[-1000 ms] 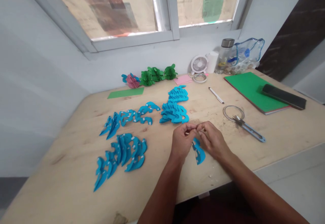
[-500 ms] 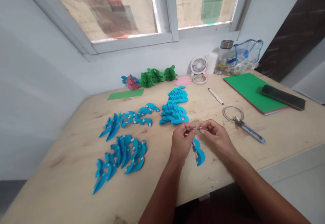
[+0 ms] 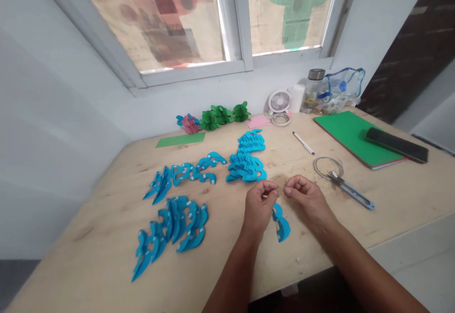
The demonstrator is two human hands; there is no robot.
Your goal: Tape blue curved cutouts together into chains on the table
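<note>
My left hand (image 3: 260, 205) is closed in a pinch, with a tiny white strip (image 3: 265, 196) showing at its fingers. Just to the right, a small gap away, my right hand (image 3: 304, 197) also pinches; whatever is between its fingertips is too small to make out. Below the hands a blue scalloped paper piece (image 3: 282, 225) with small white patches lies on the table, its upper end partly hidden by my left hand. Beyond them sit folded blue paper cutouts (image 3: 246, 167), and a further blue stack (image 3: 251, 141) lies behind those.
On the left lie a front group of blue cutouts (image 3: 170, 228) and a back row (image 3: 183, 173). Thread snips (image 3: 351, 190) overlap a wire coil (image 3: 329, 167) at right. Beyond are a pen (image 3: 303, 142), green folder (image 3: 350, 135), black case (image 3: 396, 145), tape roll (image 3: 280, 120) and fan (image 3: 279, 101).
My hands have drawn slightly apart, from fingertips nearly meeting to a small gap. The whole view has shifted, so everything sits a little lower. The blue piece below them stays on the table.
</note>
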